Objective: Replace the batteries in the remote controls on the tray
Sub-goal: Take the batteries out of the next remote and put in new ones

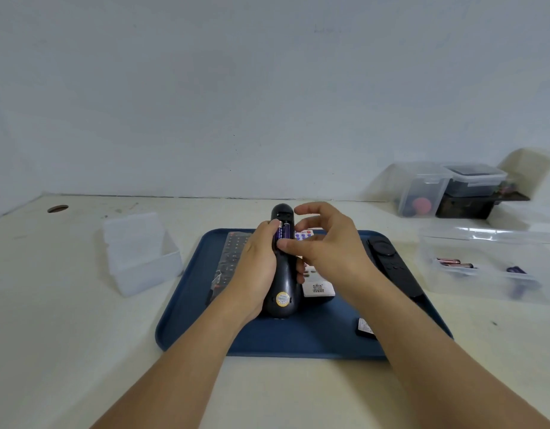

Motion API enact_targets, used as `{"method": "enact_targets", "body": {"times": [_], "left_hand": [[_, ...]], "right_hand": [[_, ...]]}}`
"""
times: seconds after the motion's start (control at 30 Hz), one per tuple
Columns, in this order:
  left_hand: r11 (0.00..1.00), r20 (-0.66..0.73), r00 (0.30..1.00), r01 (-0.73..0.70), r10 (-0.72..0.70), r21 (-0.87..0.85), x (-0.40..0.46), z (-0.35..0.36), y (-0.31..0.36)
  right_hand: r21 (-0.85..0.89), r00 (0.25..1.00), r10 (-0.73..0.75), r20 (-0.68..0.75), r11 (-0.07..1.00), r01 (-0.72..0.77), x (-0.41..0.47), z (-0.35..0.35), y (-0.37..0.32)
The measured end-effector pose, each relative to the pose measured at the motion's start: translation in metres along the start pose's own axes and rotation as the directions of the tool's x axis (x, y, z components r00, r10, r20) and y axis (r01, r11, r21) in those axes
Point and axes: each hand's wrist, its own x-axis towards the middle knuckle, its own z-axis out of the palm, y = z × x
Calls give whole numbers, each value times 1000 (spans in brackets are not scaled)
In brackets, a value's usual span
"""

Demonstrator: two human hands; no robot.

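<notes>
Right hand (326, 246): thumb tip presses the near end of the batteries (283, 233); other fingers spread loose above them, holding nothing.
Left hand (258, 264): wraps the black remote (283, 274) from its left, thumb on the batteries' far-left edge.
Black remote: back up, cover off, held just above the tray (187, 320).
Batteries: two purple cells, seemingly seated in the bay.
Progress: this remote probably needs only its cover; the rest look untouched.
Cover (365, 328): likely the small dark piece on the tray, near the right wrist.
Under the hands: white remote (317, 287), flat on the tray.
Left of fingers: keyboard remote (230, 258).
Right of fingers: slim remote (394, 267).
Further right: bin (484, 264) with loose cells.
Further left: clear box (140, 252), lid up.
Obstruction: none apparent.
</notes>
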Motion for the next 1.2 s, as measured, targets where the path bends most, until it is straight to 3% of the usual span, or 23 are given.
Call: {"method": "enact_targets", "body": {"times": [0.07,0.27,0.37,0.47,0.57,0.67,0.87,0.97,1.07,1.13,1.2], "left_hand": [[997,60,997,48,-45,-55,-1,3,-2],[992,155,987,-30,50,-126,-5,12,-6],[991,160,985,-44,65,-128,-5,13,-5],[995,155,985,-70,81,-71,-2,10,-6],[997,170,983,-69,72,-27,-1,10,-11],[999,201,978,-50,52,-14,-1,13,-16],[998,208,977,-40,48,-45,1,18,-19],[998,194,980,-34,43,-49,0,17,-18],[998,163,986,-6,16,-62,2,14,-16],[995,171,985,32,-16,-90,4,14,-14],[992,170,985,57,-38,-109,4,14,-12]], "right_hand": [[87,996,91,-11,992,-90,6,-8,0],[94,978,185,92,976,-194,20,-34,4],[-201,982,160,101,970,-137,19,-55,-8],[-646,943,226,245,763,-15,7,-76,-27],[-879,833,460,306,473,61,-5,-86,-38],[-959,790,563,243,260,110,-11,-79,-36],[-973,776,594,212,51,226,-17,-57,-32],[-968,759,604,241,89,236,-16,-53,-28],[-943,734,594,330,242,228,-12,-64,-34],[-864,794,448,412,469,183,-8,-75,-38],[-612,869,243,431,787,84,-2,-80,-37]]}}
